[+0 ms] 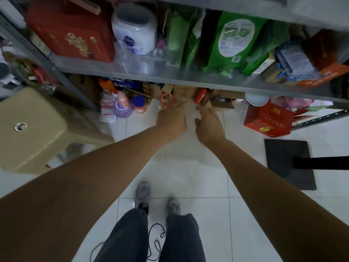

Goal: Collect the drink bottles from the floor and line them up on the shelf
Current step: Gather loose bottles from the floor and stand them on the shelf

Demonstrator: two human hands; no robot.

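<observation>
While the person bends low and looks down in the head view, both bare arms stretch to the white floor under the grey shelf. Two drink bottles lie down there, right at the dark gap under the shelf: an orange bottle and, a little way to its right, a red bottle. The left hand points at the orange bottle with its fingers straight and close together, and the tips are just beside it, but the picture is too blurry to say if they touch. The right hand points at the red bottle with its thumb held out to the side and its fingers loose, and it holds nothing. So I think this is the picking-up step, and no bottle is off the floor yet. Next, each hand needs to wrap around its bottle, lift it clear of the cardboard bits behind it, and find a free spot up top. That may be hard, because the shelf is packed with green bags and a big red box. More bottles, like a purple bottle, wait on the floor to the left, near a beige stool.
</observation>
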